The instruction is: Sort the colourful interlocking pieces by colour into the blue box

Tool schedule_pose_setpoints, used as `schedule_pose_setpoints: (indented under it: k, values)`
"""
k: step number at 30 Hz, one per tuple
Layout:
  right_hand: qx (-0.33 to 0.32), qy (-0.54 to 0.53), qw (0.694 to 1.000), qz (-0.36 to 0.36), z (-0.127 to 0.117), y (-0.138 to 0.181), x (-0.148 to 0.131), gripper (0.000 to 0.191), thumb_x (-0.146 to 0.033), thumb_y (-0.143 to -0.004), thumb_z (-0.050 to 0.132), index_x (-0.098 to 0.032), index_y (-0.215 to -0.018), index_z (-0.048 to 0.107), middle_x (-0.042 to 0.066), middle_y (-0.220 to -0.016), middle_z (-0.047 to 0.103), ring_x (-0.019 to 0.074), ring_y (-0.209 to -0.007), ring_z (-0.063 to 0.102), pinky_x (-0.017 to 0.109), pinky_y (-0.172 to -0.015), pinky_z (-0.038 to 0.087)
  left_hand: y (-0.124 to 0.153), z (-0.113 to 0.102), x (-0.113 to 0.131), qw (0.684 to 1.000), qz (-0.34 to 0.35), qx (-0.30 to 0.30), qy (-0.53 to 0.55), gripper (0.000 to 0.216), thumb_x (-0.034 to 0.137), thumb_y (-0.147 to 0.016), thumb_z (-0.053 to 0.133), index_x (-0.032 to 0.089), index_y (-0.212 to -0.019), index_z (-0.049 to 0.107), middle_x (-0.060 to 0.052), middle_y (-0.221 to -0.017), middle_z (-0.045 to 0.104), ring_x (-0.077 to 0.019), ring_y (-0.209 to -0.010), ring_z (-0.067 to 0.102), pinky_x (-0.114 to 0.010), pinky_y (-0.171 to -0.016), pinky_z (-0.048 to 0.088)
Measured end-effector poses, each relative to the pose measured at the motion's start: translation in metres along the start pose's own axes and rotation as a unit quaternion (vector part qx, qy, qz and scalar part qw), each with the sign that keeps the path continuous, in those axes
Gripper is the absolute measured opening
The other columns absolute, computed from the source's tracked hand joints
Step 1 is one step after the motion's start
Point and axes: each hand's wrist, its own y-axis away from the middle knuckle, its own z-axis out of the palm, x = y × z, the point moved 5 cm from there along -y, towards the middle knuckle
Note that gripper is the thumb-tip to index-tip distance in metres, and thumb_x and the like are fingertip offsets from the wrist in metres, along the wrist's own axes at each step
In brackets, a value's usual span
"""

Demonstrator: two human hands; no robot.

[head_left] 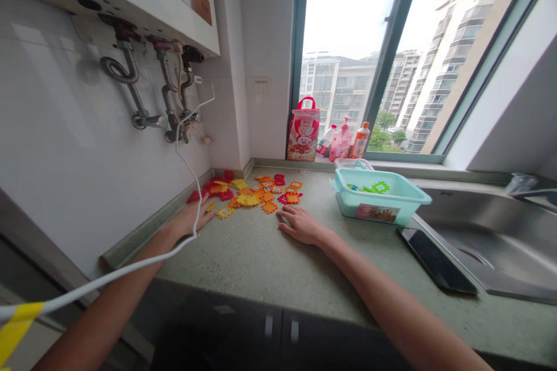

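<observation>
From the head camera, 2 bare hands reach out over a grey-green speckled stone counter. The flat, notched plastic pieces in red, orange and yellow lie in a loose heap near the wall corner, between the hands and a little past them. The left hand is down at the heap's left end, by the red pieces, with a small yellow piece showing at its fingers — I cannot tell if they pinch it or just touch it. A thin white cable crosses in front of that hand in this view. The right hand rests palm down at the heap's near right side, its fingers loose and a bit spread, with nothing in them. Farther right is a pale mint plastic tub with green pieces inside, and a flat black phone lies by the steel sink. The step in hand looks like sorting through the heap by touch. To lift 1 piece, a hand would need to pinch its thin edge — and the cable could get in the left arm's way.
</observation>
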Motion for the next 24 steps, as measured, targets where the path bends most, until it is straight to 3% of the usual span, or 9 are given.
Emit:
schedule_pose_setpoints:
  k: [5, 10, 14, 16, 21, 24]
  values:
    - [0.0, -0.001, 1.0, 0.002, -0.005, 0.002, -0.005, 0.051, -0.049, -0.104, 0.048, -0.023, -0.147, 0.058, 0.014, -0.153, 0.055, 0.031, -0.145, 0.047, 0.047, -0.122, 0.035, 0.025, -0.002, 0.017, 1.0, -0.012, 0.014, -0.018, 0.068, 0.051, -0.101, 0.034, 0.016, -0.159, 0.043, -0.015, -0.167, 0.036, -0.0329, -0.154, 0.035, -0.048, -0.124, 0.031]
    - [-0.001, 0.004, 1.0, 0.006, -0.006, 0.002, -0.007, 0.05, -0.046, -0.104, 0.049, -0.023, -0.146, 0.059, 0.015, -0.152, 0.055, 0.0322, -0.145, 0.048, 0.049, -0.121, 0.036, 0.088, 0.009, 0.047, 1.0, 0.003, 0.0, -0.018, 0.069, 0.054, -0.102, 0.032, 0.021, -0.162, 0.04, -0.009, -0.168, 0.036, -0.033, -0.157, 0.028, -0.052, -0.128, 0.025]
    - [0.018, 0.004, 1.0, -0.012, -0.008, 0.001, -0.013, 0.043, -0.041, -0.103, 0.052, -0.023, -0.14, 0.064, 0.014, -0.145, 0.061, 0.0307, -0.138, 0.054, 0.046, -0.117, 0.041, 0.143, 0.011, 0.093, 0.998, 0.059, 0.008, 0.002, 0.068, 0.055, -0.102, 0.04, 0.033, -0.166, 0.029, -0.002, -0.17, 0.03, -0.0309, -0.159, 0.025, -0.054, -0.13, 0.021]
    - [0.025, -0.017, 0.999, -0.042, -0.009, 0.001, -0.022, 0.038, -0.034, -0.101, 0.054, -0.023, -0.136, 0.067, 0.012, -0.14, 0.065, 0.0278, -0.132, 0.059, 0.042, -0.114, 0.044, 0.157, 0.005, 0.123, 0.994, 0.107, -0.013, 0.023, 0.069, 0.054, -0.103, 0.044, 0.04, -0.166, 0.022, 0.002, -0.171, 0.027, -0.0302, -0.158, 0.026, -0.055, -0.13, 0.023]
    - [0.031, -0.105, 0.986, -0.129, -0.016, 0.006, -0.054, 0.05, -0.02, -0.089, 0.064, -0.022, -0.139, 0.065, 0.011, -0.138, 0.068, 0.0259, -0.127, 0.063, 0.039, -0.112, 0.047, 0.138, -0.019, 0.194, 0.953, 0.273, -0.091, 0.092, 0.076, 0.044, -0.098, 0.058, 0.039, -0.166, 0.024, 0.001, -0.174, 0.018, -0.0333, -0.159, 0.022, -0.056, -0.131, 0.019]
    - [0.02, -0.141, 0.98, -0.137, -0.019, 0.009, -0.062, 0.056, -0.021, -0.083, 0.07, -0.023, -0.139, 0.064, 0.01, -0.135, 0.07, 0.027, -0.124, 0.065, 0.039, -0.109, 0.05, 0.111, -0.025, 0.209, 0.923, 0.338, -0.119, 0.14, 0.08, 0.034, -0.086, 0.07, 0.037, -0.161, 0.04, -0.001, -0.173, 0.024, -0.0341, -0.157, 0.028, -0.052, -0.13, 0.024]
